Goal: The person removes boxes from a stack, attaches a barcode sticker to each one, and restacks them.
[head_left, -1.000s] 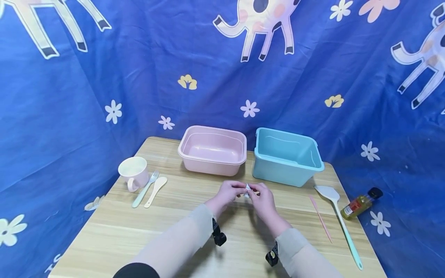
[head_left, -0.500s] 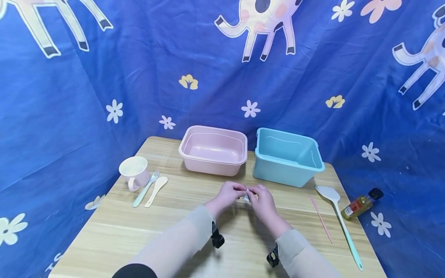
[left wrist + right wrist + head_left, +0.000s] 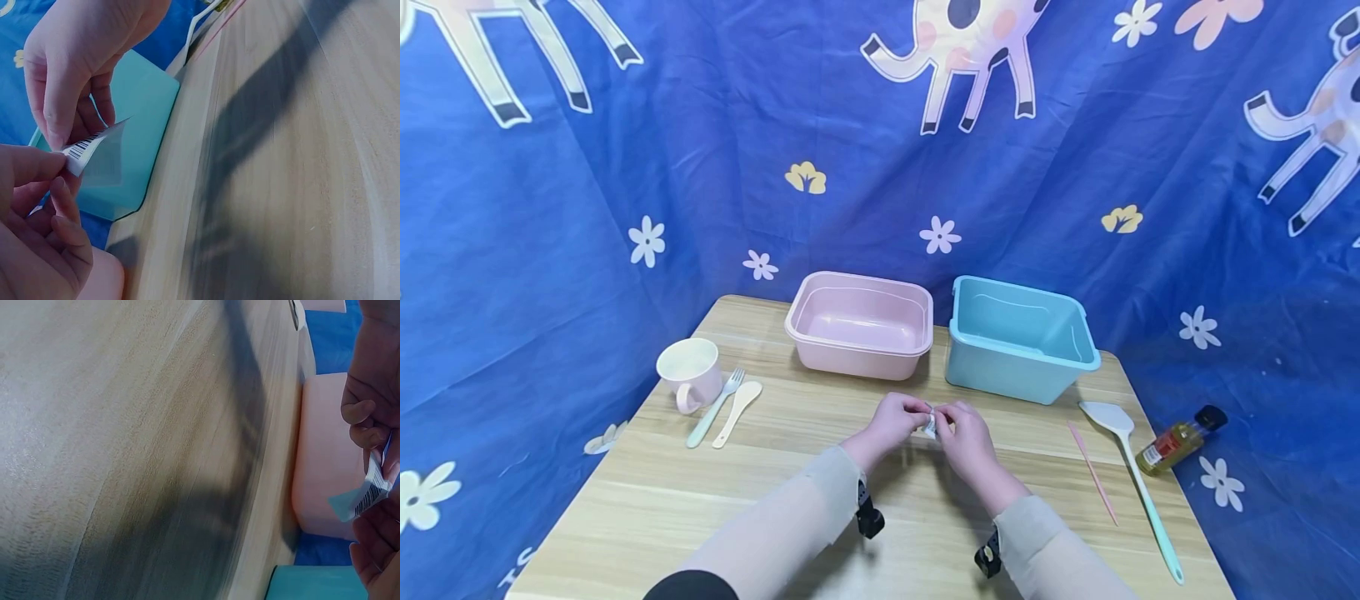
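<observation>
Both hands meet over the middle of the wooden table, in front of two basins. Between them is a small white barcode label with a clear film hanging off it. My left hand pinches one edge of the label between thumb and finger. Opposite it, my right hand pinches the other edge. In the right wrist view the printed bars on the label face the camera, and the film looks pale blue. Fingertips cover part of the label.
Behind the hands stand a pink basin and a blue basin. To the left are a pink mug, fork and spoon. A pink stick, spatula and oil bottle lie right.
The label has tipped lower between the fingertips; its top no longer sticks up above them. Both hands stay in nearly the same place.
</observation>
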{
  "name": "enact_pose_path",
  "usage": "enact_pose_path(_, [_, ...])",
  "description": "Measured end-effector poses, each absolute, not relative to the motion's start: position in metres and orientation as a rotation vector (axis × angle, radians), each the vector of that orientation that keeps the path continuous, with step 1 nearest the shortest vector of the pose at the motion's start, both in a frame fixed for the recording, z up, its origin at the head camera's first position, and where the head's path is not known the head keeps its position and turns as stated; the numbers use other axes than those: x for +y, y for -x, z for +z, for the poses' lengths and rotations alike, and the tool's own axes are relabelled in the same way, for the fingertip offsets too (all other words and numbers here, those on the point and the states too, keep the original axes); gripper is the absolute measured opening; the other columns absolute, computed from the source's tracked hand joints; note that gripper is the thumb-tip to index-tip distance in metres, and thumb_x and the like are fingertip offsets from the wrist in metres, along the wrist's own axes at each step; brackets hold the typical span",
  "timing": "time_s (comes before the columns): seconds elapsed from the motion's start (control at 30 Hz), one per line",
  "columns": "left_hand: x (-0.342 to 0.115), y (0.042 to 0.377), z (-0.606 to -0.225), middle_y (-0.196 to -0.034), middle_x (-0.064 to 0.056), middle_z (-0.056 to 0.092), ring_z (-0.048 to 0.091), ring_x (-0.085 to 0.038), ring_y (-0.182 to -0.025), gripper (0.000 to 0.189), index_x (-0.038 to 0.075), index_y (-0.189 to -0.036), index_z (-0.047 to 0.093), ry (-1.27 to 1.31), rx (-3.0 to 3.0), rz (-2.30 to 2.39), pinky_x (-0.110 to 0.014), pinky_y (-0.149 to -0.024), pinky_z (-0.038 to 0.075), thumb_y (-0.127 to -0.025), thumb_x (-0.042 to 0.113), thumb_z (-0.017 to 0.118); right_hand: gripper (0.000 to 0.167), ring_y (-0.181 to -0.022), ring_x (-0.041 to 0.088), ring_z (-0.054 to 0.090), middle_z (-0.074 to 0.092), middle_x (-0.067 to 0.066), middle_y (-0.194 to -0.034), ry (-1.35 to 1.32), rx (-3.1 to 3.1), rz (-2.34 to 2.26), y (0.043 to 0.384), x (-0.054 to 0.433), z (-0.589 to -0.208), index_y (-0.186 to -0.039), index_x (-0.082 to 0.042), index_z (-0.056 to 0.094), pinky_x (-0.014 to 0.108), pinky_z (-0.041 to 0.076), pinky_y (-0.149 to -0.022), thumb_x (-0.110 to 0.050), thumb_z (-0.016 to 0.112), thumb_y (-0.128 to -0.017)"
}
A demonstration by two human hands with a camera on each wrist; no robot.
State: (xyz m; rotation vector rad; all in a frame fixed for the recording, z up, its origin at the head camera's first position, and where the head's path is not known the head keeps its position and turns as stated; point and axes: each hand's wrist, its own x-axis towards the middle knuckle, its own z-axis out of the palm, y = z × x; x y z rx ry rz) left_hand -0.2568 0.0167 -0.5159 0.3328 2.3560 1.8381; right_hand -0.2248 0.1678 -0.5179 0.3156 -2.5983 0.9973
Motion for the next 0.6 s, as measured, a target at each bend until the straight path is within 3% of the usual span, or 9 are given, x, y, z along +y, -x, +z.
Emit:
enact_pose_path(0.33, [0.0154, 0.253, -0.5157, -0.092, -0.014, 0.07, 0.059, -0.015, -0.077, 0.012, -0.008, -0.091, 0.073, -0.299, 2.301, 1.883, -0.026, -0.067, 0.051, -0.08, -0.008, 0.069, 0.006, -0.08, 0.019, 0.063, 0.067, 0.003, -0.085, -0.187, -2.613, 1.125, 0.2252, 0.1675, -0.5161, -0.091, -0.008, 0.069, 0.039, 0.053, -0.073, -0.007, 0.063, -0.092])
enact_pose_path(0.6, [0.0127, 0.2556, -0.5216, -0.084, -0.01, 0.07, 0.054, -0.011, -0.066, 0.009, -0.007, -0.089, 0.072, -0.247, 2.326, 1.87, -0.024, -0.061, 0.047, -0.081, -0.005, 0.069, 0.006, -0.075, 0.017, 0.059, 0.065, 0.002, -0.081, -0.044, -2.587, 1.277, 0.226, 0.1691, -0.5141, -0.091, -0.005, 0.068, 0.035, 0.052, -0.069, -0.005, 0.062, -0.092])
